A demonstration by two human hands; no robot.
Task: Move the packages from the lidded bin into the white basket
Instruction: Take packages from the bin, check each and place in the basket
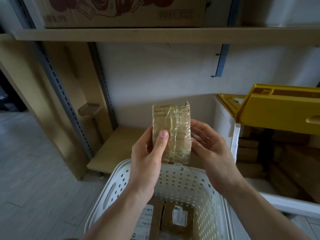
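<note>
The left hand [147, 158] grips a tape-wrapped package [171, 132], thumb across its front, upright above the white basket [181, 184], where two labelled packages [166, 220] lie. The right hand [209, 146] cups its right edge with curled fingers. Far right, the lidded bin [233, 135] stands open, yellow lid [277, 111] raised.

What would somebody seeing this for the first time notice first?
Dead centre, a tape-wrapped brown package is held upright by both hands, the left hand with its thumb across the front, the right hand at its right side. Right beneath it sits the white basket, with labelled packages already on its floor. At the right edge, the bin's yellow lid stands raised.
</note>
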